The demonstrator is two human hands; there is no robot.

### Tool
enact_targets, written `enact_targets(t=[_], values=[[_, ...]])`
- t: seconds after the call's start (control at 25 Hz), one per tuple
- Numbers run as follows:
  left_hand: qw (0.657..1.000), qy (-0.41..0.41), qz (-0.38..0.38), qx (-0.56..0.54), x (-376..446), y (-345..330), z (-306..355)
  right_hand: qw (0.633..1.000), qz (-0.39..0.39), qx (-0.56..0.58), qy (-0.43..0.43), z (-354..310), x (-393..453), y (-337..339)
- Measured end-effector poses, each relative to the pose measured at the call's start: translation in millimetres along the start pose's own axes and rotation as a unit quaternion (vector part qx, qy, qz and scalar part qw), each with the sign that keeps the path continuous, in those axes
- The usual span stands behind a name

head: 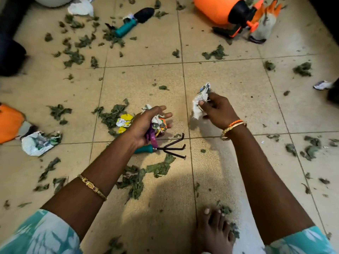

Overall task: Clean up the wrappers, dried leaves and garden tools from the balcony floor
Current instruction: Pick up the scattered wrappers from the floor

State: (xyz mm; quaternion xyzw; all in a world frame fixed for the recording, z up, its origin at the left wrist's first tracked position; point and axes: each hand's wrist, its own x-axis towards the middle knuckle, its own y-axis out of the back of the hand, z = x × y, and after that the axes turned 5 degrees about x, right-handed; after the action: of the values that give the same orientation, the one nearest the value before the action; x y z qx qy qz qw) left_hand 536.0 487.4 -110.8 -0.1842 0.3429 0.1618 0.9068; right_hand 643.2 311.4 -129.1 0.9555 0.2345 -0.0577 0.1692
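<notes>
Our left hand loosely cups a wad of crumpled wrappers; our right hand pinches a white wrapper above leaf-strewn tiles. We judge the overfull wad may spill.

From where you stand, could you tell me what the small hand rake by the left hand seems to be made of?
Hand rake: prongs look like dark, matte bent metal rod, thin and hooked at the tips; handle looks like smooth teal plastic, though painted wood is possible.
</notes>
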Motion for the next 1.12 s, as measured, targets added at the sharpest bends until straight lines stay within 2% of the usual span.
enact_targets(t=[0.12,0.2,0.36,0.52,0.64,0.76,0.8,0.88,1.04,1.12], values=[[0.997,-0.004,-0.071,-0.011,-14,7,4,0.983,-0.131,0.108,-0.070,-24,-6,-22],[0.996,-0.006,-0.084,-0.001,-24,13,3,0.981,-0.147,0.099,-0.082,-30,-10,-49],[0.999,0.021,0.027,0.027,-31,40,0,0.993,-0.094,-0.064,-0.026,-29,-8,-91],[0.992,0.001,0.120,-0.037,-37,90,6,0.992,-0.084,-0.080,0.058,-40,7,-113],[0.982,-0.014,0.176,-0.074,-45,130,8,0.961,-0.134,-0.206,0.130,-43,13,-152],[0.974,-0.014,0.215,-0.068,-51,162,-3,0.904,-0.153,-0.380,0.125,-31,14,-193],[0.973,-0.014,0.218,-0.073,-54,168,-8,0.897,-0.143,-0.400,0.122,-26,14,-200],[0.971,-0.013,0.219,-0.098,-59,180,-18,0.914,-0.106,-0.369,0.135,-20,13,-206],[0.963,-0.028,0.221,-0.149,-71,206,-30,0.962,0.017,-0.217,0.164,-24,11,-196],[0.969,-0.038,0.196,-0.144,-75,210,-35,0.984,0.069,-0.110,0.119,-35,10,-189]])
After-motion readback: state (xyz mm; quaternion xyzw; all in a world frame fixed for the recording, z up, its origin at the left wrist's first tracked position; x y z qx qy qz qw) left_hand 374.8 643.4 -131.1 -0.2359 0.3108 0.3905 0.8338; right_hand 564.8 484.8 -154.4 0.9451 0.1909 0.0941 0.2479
